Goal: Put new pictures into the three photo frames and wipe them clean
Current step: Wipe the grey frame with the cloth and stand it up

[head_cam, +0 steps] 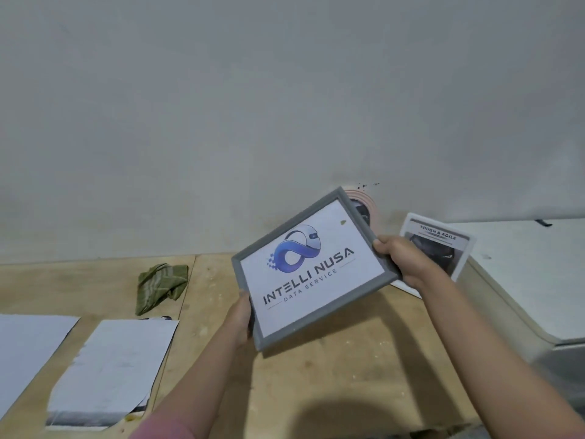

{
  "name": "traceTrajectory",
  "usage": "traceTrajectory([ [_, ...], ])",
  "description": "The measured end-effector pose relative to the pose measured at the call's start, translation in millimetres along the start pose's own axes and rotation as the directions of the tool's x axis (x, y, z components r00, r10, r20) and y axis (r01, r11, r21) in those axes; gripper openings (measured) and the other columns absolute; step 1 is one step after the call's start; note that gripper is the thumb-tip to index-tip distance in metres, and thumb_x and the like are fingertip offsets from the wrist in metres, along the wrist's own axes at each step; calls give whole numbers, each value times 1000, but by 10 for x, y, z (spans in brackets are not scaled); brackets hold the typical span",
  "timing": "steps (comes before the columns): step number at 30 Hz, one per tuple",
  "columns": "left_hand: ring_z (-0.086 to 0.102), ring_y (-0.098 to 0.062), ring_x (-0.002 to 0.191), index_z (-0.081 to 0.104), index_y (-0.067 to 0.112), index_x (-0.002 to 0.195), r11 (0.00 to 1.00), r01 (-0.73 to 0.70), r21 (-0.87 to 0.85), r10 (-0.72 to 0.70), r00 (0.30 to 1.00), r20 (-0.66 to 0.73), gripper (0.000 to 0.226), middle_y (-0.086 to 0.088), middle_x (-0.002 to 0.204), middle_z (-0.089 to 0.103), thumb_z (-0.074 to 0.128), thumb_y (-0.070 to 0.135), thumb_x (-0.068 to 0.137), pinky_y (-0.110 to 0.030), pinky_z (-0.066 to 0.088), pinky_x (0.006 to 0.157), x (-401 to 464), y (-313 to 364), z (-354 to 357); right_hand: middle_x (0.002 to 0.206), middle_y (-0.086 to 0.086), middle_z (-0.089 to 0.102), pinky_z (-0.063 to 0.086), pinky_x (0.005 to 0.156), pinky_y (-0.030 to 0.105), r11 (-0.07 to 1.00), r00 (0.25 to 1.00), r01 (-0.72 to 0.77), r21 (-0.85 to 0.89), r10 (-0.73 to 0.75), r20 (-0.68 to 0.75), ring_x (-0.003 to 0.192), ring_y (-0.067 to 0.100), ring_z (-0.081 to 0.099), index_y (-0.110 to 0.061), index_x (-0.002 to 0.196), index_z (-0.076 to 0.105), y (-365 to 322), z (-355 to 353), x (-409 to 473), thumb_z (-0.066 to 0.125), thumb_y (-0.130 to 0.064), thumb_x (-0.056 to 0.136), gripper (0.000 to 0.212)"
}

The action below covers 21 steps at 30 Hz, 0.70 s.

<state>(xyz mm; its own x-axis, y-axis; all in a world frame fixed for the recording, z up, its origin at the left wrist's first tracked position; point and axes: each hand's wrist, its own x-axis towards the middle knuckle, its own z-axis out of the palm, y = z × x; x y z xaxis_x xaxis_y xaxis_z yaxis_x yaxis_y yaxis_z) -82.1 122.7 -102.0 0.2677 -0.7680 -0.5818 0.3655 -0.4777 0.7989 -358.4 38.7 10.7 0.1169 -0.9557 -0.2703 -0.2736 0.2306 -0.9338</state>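
Fingers of both my hands grip grey frame edges above worktop; risk: tilted frame slips, drops.

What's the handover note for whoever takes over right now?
Both hands hold the grey frame above the table: left hand on its lower left edge, right hand on its right corner.
Done: logo picture is in this frame.
White frame leans at the wall, right. A third is partly hidden behind the grey one.
Cloth lies untouched on the left; sheets beside it.
Left: wiping; other frames cannot be judged.
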Motion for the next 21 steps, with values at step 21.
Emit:
traceTrajectory([
  [21, 65, -31, 82, 64, 10, 93, 987, -141, -72, 66, 780, -623, 47, -13, 94, 69, 35, 46, 99, -37, 52, 74, -103, 162, -1660, 63, 7, 71, 48, 41, 20, 936, 939, -271, 226, 206, 276, 49, 19, 65, -6, 91, 64, 588, 2016, 1166, 37, -17, 96, 30],
])
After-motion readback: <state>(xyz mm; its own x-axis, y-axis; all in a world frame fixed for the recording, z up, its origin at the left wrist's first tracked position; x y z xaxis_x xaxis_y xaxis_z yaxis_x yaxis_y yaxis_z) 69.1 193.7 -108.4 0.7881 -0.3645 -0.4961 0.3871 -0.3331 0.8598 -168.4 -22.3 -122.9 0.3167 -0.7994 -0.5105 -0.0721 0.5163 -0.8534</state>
